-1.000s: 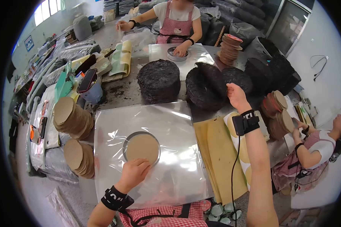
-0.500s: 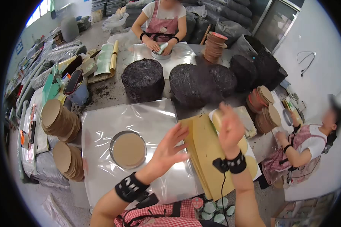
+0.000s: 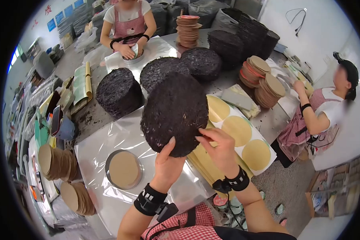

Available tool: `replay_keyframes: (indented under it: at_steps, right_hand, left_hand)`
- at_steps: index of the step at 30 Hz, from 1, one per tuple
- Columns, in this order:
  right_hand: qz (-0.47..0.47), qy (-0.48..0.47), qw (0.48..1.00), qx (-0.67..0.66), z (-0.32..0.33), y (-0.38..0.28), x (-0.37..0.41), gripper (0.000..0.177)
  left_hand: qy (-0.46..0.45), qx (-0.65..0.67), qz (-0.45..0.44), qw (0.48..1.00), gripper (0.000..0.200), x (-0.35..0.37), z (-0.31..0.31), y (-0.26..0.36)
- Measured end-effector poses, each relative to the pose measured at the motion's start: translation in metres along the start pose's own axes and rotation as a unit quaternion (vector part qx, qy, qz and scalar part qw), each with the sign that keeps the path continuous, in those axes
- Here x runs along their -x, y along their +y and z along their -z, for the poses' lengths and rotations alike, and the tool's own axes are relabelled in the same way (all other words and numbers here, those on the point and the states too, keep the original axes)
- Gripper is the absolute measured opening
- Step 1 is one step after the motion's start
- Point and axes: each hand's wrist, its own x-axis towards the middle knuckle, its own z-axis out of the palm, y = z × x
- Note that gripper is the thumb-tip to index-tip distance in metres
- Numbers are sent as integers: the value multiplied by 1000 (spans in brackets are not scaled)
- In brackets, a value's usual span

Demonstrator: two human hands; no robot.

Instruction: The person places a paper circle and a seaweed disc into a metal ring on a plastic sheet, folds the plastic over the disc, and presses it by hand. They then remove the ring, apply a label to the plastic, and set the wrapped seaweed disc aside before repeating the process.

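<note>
Through the head view, I had the dark disc (image 3: pixel 174 112) at mid-frame, clasped in my left grip (image 3: pixel 169 170). My right grip (image 3: pixel 221 150) touched its lower-right edge; I couldn't tell if it pinched. At lower left, a ring (image 3: pixel 140 172) surrounded a card (image 3: pixel 124 170).

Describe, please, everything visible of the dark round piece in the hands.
The dark round piece is nearly black, rough and fibrous-looking, with an uneven edge and small pale specks. It is held tilted up, its broad face in view, partly hiding a dark stack. The left hand grips its lower edge; the right hand touches its lower right edge.
</note>
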Motion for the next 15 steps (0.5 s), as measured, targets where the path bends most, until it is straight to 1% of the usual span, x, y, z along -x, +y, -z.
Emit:
replay_keyframes:
  at_steps: [2, 6, 9, 12, 14, 15]
  right_hand:
    - [-8, -2, 1000, -24, -5, 2, 2, 27]
    - [-81, 21, 992, -98, -3, 2, 1, 29]
    - [-23, -18, 998, -56, 6, 8, 1, 23]
    - [45, -27, 998, 47, 11, 7, -2, 16]
    - [34, -52, 994, 86, 14, 9, 2, 14]
    - [31, -67, 992, 106, 16, 10, 3, 13]
  left_hand:
    - [-25, 28, 6, 999, 55, -1, -1, 1]
    - [-30, 80, 58, 995, 62, -4, 15, 2]
    - [-52, 92, 86, 991, 64, -6, 21, 4]
    - [-64, 95, 110, 987, 65, -6, 28, 4]
    - [-68, 88, 118, 987, 63, -6, 29, 3]
    - [-47, 68, 115, 990, 62, -6, 29, 2]
